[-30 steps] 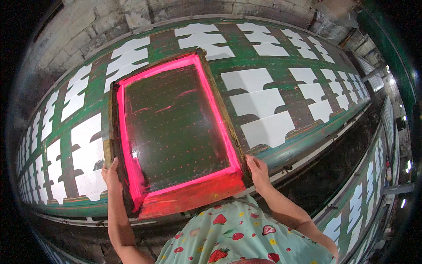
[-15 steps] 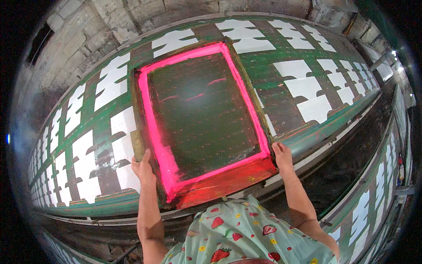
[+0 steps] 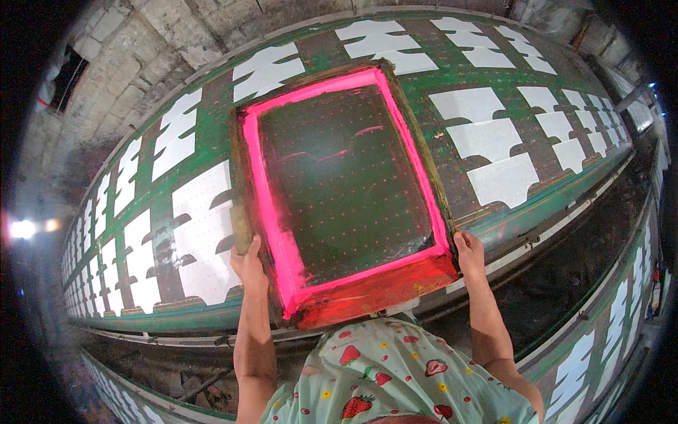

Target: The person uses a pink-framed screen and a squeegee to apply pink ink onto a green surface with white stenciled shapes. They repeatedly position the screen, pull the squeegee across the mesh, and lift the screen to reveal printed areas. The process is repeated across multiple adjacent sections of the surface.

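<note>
A large screen-printing frame (image 3: 346, 184) is held tilted above a long green table, between my two hands. Bright pink paint or ink borders its dark mesh, which has rows of small dots, and a red strip runs along the near edge. My left hand (image 3: 249, 267) is closed on the frame's left side near the lower corner, by a tan block. At the lower right side, my right hand (image 3: 470, 254) pinches the rim. Just left of the frame lies a white cut piece (image 3: 203, 244) with small pink dots, partly covered by it.
Rows of white cut pieces (image 3: 492, 138) lie along the green table (image 3: 417, 106). A rail (image 3: 544, 237) follows its near edge. A second table with white pieces (image 3: 575, 360) stands at the lower right. Behind is a stone block wall (image 3: 141, 71).
Both hands have carried the frame to the right along the table. More of the dotted white piece on its left now shows, while white slivers at its right edge are covered.
</note>
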Tool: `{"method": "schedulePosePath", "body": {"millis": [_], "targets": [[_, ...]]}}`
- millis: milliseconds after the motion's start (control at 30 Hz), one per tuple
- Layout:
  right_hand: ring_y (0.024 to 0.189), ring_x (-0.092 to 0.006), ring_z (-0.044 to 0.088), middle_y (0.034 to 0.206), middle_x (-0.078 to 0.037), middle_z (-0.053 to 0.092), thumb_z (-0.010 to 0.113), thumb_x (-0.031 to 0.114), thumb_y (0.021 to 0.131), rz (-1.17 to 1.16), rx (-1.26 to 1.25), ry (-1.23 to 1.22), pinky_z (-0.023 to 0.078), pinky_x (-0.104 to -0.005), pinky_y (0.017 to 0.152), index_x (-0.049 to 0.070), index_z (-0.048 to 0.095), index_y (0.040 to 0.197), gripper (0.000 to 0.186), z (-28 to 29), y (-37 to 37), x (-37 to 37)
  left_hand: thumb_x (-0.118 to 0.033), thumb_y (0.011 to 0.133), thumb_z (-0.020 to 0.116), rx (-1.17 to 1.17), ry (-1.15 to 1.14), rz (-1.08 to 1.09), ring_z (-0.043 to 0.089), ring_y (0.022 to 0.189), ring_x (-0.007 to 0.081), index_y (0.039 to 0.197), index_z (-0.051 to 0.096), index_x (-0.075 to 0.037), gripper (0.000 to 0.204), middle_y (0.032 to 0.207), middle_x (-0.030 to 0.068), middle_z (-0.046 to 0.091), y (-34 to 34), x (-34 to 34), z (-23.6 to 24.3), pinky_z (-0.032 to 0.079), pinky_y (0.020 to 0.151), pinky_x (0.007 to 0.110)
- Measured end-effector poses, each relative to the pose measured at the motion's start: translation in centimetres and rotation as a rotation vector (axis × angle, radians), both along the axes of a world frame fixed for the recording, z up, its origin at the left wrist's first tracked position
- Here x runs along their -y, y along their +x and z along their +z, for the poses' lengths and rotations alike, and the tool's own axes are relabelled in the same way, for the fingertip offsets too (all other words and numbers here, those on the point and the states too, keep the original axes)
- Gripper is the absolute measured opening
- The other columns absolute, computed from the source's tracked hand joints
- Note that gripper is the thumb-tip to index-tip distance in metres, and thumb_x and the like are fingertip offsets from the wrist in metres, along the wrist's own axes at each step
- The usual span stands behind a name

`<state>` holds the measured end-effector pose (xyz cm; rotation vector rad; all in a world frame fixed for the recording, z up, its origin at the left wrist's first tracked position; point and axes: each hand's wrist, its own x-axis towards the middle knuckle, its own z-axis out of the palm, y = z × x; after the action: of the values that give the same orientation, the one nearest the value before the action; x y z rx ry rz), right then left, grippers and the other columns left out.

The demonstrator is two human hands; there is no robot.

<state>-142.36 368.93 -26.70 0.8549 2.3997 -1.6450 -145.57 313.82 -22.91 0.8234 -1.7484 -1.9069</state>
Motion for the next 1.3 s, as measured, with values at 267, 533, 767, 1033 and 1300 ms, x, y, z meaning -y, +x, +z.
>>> {"method": "schedulePosePath", "body": {"millis": [267,533,767,1033,1300], "targets": [[0.125,-0.0316,0.067,0.132,-0.016,0.073,0.082,0.028,0.100,0.386,-0.337,0.670,0.054,-0.0490,0.108,0.002,0.070,0.144,0.053,5.6,1.3,2.1,-0.009,0.093,0.089,0.114,-0.086,0.009,0.068,0.096,0.0181,0.119,0.076,-0.001,0.030,0.108,0.0048,0.075,-0.7,-0.7,-0.5,0.052,0.088,0.036],[0.137,-0.0376,0.062,0.142,-0.016,0.069,0.082,0.021,0.084,1.264,-0.547,0.709,0.051,-0.0569,0.115,0.011,0.070,0.145,0.063,11.4,5.4,12.9,-0.005,0.094,0.087,0.115,-0.070,0.009,0.072,0.098,0.0178,0.119,0.078,0.000,0.028,0.111,0.0058,0.080,-1.2,0.0,-2.4,0.055,0.091,0.036],[0.127,-0.0370,0.070,0.137,-0.015,0.073,0.071,0.008,0.085,1.287,-0.544,0.838,0.055,-0.0523,0.111,0.011,0.073,0.140,0.056,11.5,4.4,17.8,-0.019,0.087,0.095,0.078,-0.073,-0.016,0.073,0.097,0.0277,0.123,0.074,0.005,0.048,0.107,0.0145,0.079,-0.8,0.5,-3.3,0.057,0.090,0.041],[0.120,-0.0348,0.075,0.128,-0.013,0.079,0.065,0.005,0.089,1.337,-0.262,0.803,0.060,-0.0490,0.104,0.013,0.078,0.133,0.046,13.5,1.5,20.8,-0.032,0.097,0.084,0.136,-0.479,0.062,0.064,0.131,0.0430,0.146,0.063,0.005,0.065,0.139,0.0268,0.066,-0.3,-0.4,-2.8,0.050,0.114,0.049],[0.123,-0.0343,0.073,0.131,-0.012,0.077,0.068,0.001,0.084,1.225,-0.466,0.919,0.057,-0.0501,0.107,0.013,0.074,0.141,0.059,10.7,6.8,20.6,-0.025,0.107,0.069,0.031,-0.336,0.001,0.064,0.135,0.0445,0.150,0.060,0.006,0.053,0.144,0.0300,0.067,-0.6,0.0,-3.3,0.047,0.118,0.051]]}}
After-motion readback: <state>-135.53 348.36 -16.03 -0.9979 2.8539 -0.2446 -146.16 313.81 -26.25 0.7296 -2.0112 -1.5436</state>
